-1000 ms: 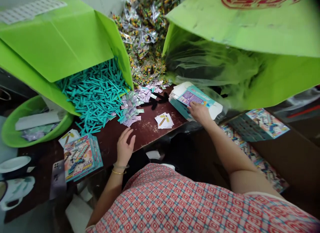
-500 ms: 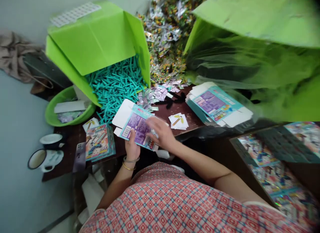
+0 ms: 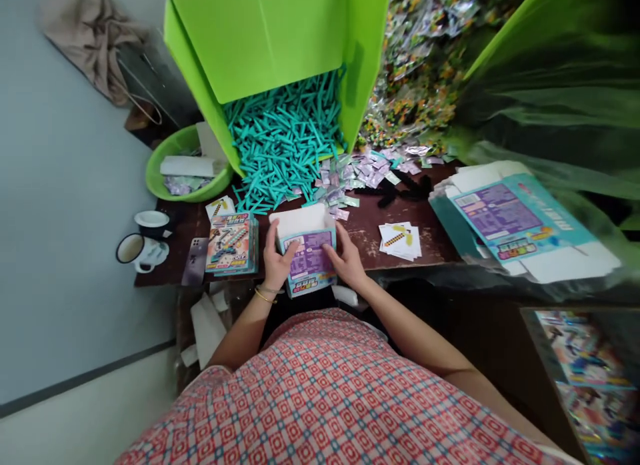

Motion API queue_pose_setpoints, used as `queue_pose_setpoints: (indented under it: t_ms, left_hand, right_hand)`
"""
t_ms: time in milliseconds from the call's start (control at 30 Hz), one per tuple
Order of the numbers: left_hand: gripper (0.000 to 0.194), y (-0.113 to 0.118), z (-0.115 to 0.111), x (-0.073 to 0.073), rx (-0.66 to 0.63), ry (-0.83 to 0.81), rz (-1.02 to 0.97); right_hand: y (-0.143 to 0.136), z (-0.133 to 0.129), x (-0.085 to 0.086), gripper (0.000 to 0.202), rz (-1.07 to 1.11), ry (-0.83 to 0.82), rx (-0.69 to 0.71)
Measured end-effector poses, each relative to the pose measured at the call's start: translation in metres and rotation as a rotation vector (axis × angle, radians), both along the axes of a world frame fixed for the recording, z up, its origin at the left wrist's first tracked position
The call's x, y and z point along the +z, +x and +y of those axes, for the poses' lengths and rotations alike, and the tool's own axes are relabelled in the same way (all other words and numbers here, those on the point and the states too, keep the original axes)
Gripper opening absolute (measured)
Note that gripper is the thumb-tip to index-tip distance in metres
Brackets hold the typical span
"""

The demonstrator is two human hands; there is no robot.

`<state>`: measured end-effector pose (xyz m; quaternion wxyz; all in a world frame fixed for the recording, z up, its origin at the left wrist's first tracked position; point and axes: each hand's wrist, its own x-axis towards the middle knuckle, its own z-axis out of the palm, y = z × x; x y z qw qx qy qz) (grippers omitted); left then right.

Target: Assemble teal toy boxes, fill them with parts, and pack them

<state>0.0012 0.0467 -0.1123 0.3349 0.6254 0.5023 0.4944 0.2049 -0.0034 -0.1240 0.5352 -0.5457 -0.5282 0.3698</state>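
A purple and teal cardboard box (image 3: pixel 313 255) is held upright at the table's front edge, its white top flap standing up at the far end. My left hand (image 3: pixel 280 258) grips its left side, thumb across the printed face. On the right side my right hand (image 3: pixel 347 255) closes round it in the same way. Left of the box lies a stack of printed booklets or packs (image 3: pixel 230 242). Small white cards with a pickaxe picture (image 3: pixel 400 240) lie to the right of my right hand.
A tipped green bin (image 3: pixel 280 38) spills teal sticks (image 3: pixel 285 142) onto the table. Small sachets (image 3: pixel 357 172) lie beside them. Flattened boxes (image 3: pixel 520 218) are stacked at right. A green basin (image 3: pixel 220 185), an enamel mug (image 3: pixel 145 252) and a phone (image 3: pixel 194 260) stand at left.
The box has gone from a flat, tilted shape to an opened, upright one. My right hand has moved from across its face to its right side. The camera view has shifted.
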Motion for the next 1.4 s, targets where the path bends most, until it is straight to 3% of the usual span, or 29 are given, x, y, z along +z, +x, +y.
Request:
queue_pose_setpoints:
  t_ms: [67, 167, 267, 367, 433, 567, 633, 700, 767, 900, 1000, 1167, 1267, 1400]
  left_hand:
    - [0.077, -0.007, -0.003, -0.003, -0.082, -0.068, 0.031]
    - [0.072, -0.012, -0.013, -0.011, -0.142, -0.163, 0.016]
    - [0.067, -0.011, -0.024, -0.018, -0.09, -0.267, -0.066]
    - [0.052, -0.009, -0.025, -0.022, 0.028, -0.374, -0.259]
    - [0.052, -0.008, -0.019, -0.021, 0.03, -0.534, -0.465]
    - [0.032, -0.01, -0.001, -0.016, -0.147, -1.071, -0.699]
    - [0.03, -0.01, 0.002, -0.011, -0.156, -1.145, -0.732]
    - [0.042, -0.009, 0.0, -0.008, -0.119, -1.078, -0.773]
    - [0.055, -0.009, -0.006, -0.005, -0.103, -0.989, -0.785]
    - [0.06, -0.008, -0.016, -0.003, -0.116, -0.899, -0.755]
    - [0.055, -0.006, -0.018, -0.002, -0.128, -0.887, -0.751]
    - [0.036, -0.003, -0.025, -0.002, -0.06, -0.728, -0.811]
    - [0.028, -0.006, -0.037, -0.009, -0.014, -0.548, -0.811]
    - [0.04, -0.015, -0.05, -0.019, 0.043, -0.359, -0.507]
  right_hand:
    - [-0.003, -0.003, -0.01, 0.061, -0.011, 0.031, -0.072]
    - [-0.007, -0.011, -0.018, 0.056, -0.027, 0.009, -0.035]
    - [-0.006, -0.016, -0.021, 0.047, -0.089, -0.039, 0.036]
    - [0.006, -0.007, -0.019, 0.056, -0.21, -0.046, 0.152]
    - [0.017, 0.009, -0.014, 0.055, -0.282, 0.012, 0.205]
    - [0.032, 0.051, 0.001, 0.043, -0.446, 0.07, 0.282]
    - [0.031, 0.062, 0.01, 0.038, -0.521, 0.074, 0.433]
    - [0.025, 0.06, 0.018, 0.037, -0.508, 0.11, 0.538]
    - [0.018, 0.051, 0.023, 0.043, -0.368, 0.062, 0.539]
    - [0.014, 0.044, 0.025, 0.051, 0.013, -0.311, 0.552]
    - [0.016, 0.053, 0.021, 0.044, 0.092, -0.44, 0.599]
    - [0.018, 0.057, 0.022, 0.025, -0.073, -0.301, 0.636]
    - [0.022, 0.05, 0.028, 0.031, -0.134, -0.172, 0.775]
    - [0.027, 0.041, 0.027, 0.046, -0.101, -0.122, 0.903]
